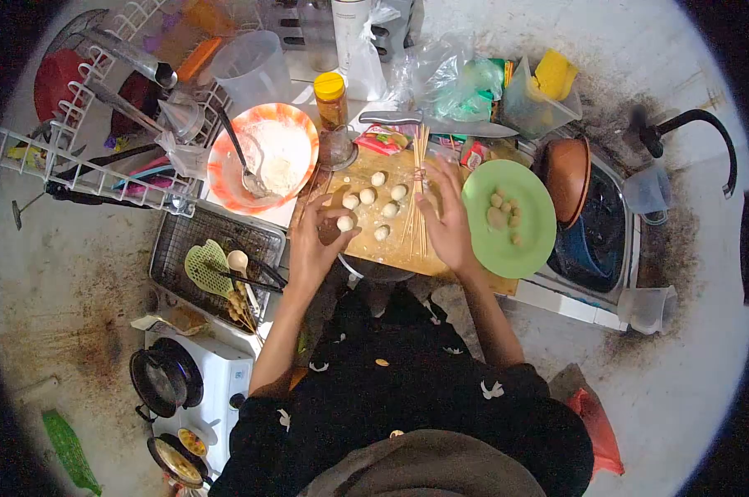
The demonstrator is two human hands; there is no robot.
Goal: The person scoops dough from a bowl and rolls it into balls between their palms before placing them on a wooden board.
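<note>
Several white dough balls (pixel 368 195) lie on a wooden cutting board (pixel 370 240). At the board's left edge my left hand (pixel 312 236) holds one dough ball (pixel 345 224) between thumb and finger. Thin wooden skewers (pixel 416 219) lie lengthwise on the board, right of the balls. My right hand (pixel 449 217) is beside the skewers with its fingers apart, thumb near them and nothing visible in its grasp. A green plate (pixel 527 240) with several small brownish balls (pixel 498 200) sits just right of that hand.
An orange-rimmed bowl (pixel 304 137) with white flour and a spoon is at the left. Behind the board lies a large knife (pixel 474 128) near a yellow-lidded jar (pixel 330 103). The sink (pixel 623 273) is at the right, a stove (pixel 225 389) at the lower left.
</note>
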